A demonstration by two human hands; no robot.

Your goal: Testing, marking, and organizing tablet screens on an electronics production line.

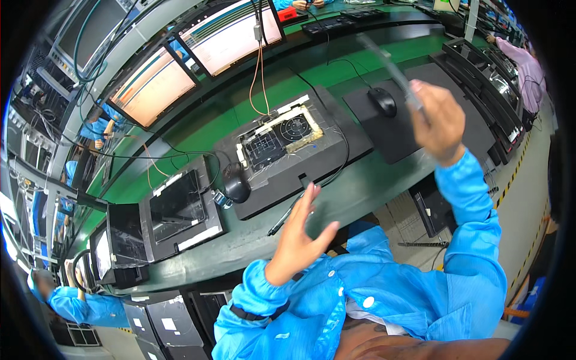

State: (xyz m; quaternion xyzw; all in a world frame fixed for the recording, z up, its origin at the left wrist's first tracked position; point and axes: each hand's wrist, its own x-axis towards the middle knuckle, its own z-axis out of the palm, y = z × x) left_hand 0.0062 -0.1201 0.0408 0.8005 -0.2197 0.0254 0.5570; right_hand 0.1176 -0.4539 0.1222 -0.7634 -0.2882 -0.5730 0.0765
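Raised over the right side of the bench, my right hand (pixel 441 120) is closed on a long, thin grey object (pixel 385 62). It is blurred and looks edge-on, so I cannot tell its kind. My left hand (pixel 301 237) is held over the bench's front edge with fingers apart and nothing in it. Beside its fingers lies a dark pen (pixel 277 227). Beyond that hand, a dark foam pad (pixel 273 195) carries a taped fixture (pixel 282 137) with a grid panel and a round target pattern. Nearest the right hand is a black mouse (pixel 382 102) on a dark mat (pixel 390 147).
Two lit monitors (pixel 231 36) stand at the back, with cables hanging in front. Left of the pad are another mouse (pixel 236 182) and a dark tablet-like panel (pixel 177 204) on foam. Black trays (pixel 480 72) are stacked far right. Other people work around the bench.
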